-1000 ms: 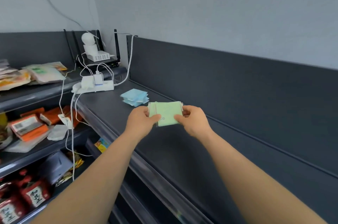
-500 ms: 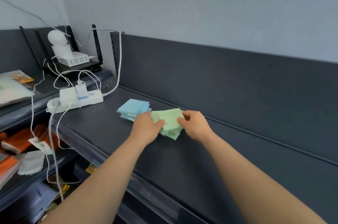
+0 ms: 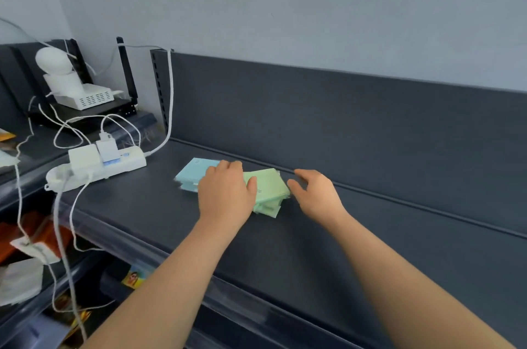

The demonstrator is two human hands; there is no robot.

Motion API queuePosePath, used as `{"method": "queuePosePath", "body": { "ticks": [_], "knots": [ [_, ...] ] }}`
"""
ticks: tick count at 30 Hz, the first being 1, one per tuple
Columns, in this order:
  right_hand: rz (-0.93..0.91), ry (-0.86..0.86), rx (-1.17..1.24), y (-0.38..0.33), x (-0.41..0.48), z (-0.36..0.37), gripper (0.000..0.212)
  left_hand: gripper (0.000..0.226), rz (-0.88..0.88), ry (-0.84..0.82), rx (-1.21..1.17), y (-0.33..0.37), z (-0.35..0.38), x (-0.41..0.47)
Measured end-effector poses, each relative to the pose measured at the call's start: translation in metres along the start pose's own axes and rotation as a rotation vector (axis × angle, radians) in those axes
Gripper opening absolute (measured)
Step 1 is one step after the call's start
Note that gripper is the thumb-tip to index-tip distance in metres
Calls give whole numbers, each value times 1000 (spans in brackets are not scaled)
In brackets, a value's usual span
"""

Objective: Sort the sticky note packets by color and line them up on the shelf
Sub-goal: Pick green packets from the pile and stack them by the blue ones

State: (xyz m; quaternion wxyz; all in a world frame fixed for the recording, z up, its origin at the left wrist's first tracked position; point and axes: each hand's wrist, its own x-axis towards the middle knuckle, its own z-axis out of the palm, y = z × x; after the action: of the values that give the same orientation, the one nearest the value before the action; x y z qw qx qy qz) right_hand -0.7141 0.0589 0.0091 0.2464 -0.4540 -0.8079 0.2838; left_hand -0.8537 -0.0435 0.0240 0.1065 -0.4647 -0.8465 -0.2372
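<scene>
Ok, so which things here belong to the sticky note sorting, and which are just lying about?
Part of the job:
blue packets
green packets
dark shelf
left hand
right hand

Just lying about:
white power strip
white cables
white camera

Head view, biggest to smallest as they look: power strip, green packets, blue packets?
1. power strip
2. green packets and blue packets: about alike, each partly under the left hand, so unranked.
</scene>
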Motion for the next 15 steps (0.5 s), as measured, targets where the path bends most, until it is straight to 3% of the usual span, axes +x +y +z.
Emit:
{"method": "queuePosePath", "body": {
  "ticks": [4, 15],
  "knots": [
    [-3, 88, -88, 9, -16, -18, 44, 37, 174, 42, -22, 22, -2, -4],
    [104, 274, -406, 64, -103, -98, 39, 34, 474, -61, -211, 122, 22, -52]
  ]
}}
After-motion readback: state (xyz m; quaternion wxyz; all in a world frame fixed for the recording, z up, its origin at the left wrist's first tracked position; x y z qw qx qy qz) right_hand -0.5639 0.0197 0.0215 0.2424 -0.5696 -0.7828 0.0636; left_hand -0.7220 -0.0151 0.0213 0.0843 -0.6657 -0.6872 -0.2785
